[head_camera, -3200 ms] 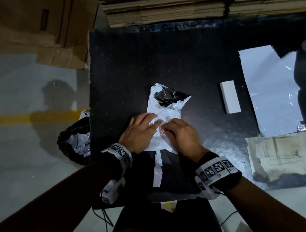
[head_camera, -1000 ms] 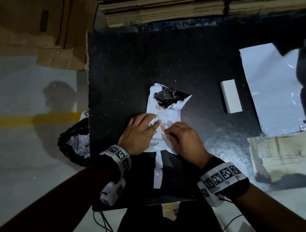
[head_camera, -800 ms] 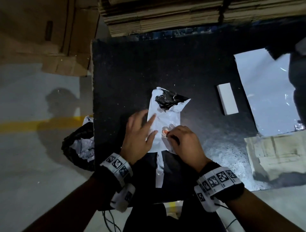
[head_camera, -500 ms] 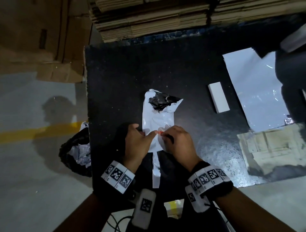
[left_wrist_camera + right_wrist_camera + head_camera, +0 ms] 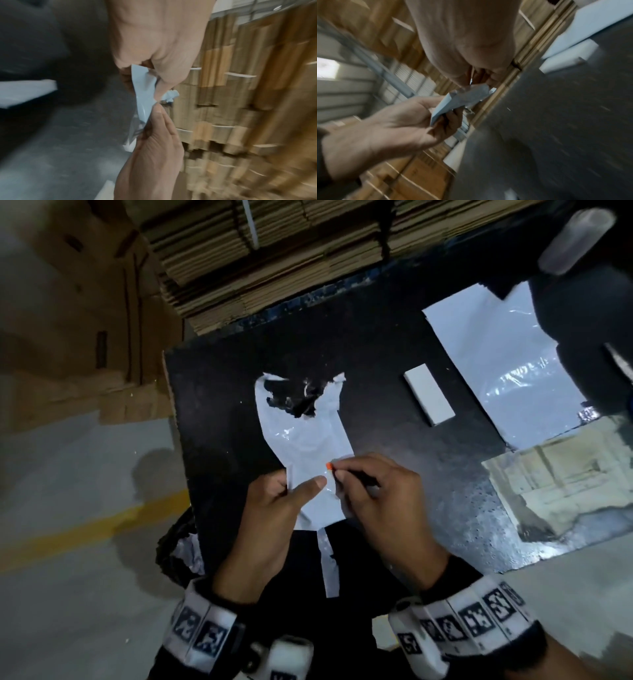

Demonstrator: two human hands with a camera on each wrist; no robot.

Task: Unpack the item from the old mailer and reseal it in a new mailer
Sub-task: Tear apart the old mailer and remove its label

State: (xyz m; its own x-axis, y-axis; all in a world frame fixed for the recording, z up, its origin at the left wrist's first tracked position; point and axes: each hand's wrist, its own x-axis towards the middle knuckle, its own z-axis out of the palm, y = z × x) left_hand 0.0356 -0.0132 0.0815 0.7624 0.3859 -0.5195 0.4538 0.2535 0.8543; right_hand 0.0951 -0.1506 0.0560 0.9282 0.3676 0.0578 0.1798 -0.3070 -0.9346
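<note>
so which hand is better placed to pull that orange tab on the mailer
Right. The right hand already pinches the orange tab at its fingertips, while the left hand grips the mailer edge beside it, likely steadying it.

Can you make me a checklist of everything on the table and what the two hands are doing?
Surface: black table, shiny and speckled at the near right.
Job's things: torn white mailer, ripped open at its far end, dark inside; small white box lying apart to the right; flat white mailer further right.
Clutter: loose white strip hanging below the torn mailer; worn cardboard piece at the right edge.
Hands: left hand pinches the torn mailer's near end; right hand pinches it beside a small orange tab.
Cables: nothing seen.
Surroundings: stacked flat cardboard behind; black bag on the floor; yellow floor line.
</note>
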